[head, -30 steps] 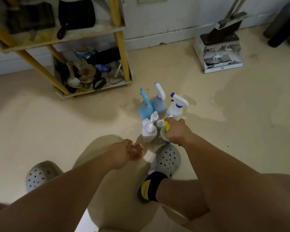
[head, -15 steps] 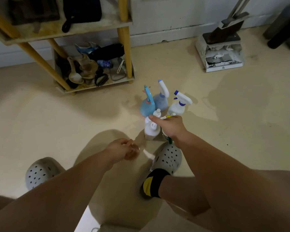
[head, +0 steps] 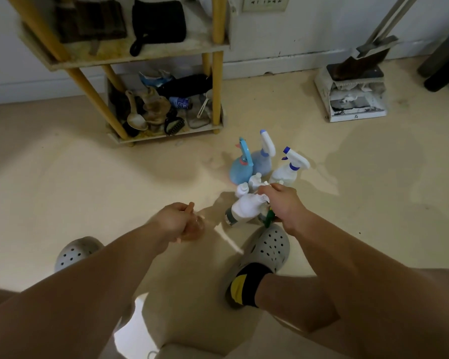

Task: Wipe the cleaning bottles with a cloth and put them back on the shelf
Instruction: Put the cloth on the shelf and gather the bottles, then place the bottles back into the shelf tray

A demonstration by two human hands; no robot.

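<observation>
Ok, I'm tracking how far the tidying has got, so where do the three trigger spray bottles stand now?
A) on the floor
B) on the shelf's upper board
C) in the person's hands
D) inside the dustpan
A: the blue spray bottle, the pale blue spray bottle and the white spray bottle stand upright on the floor, short of the shelf; the right hand grips another white bottle.

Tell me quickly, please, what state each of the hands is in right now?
Left hand: closed, gripping a blurred orange item, possibly the cloth.
Right hand: closed, holding a white bottle by its top.
</observation>
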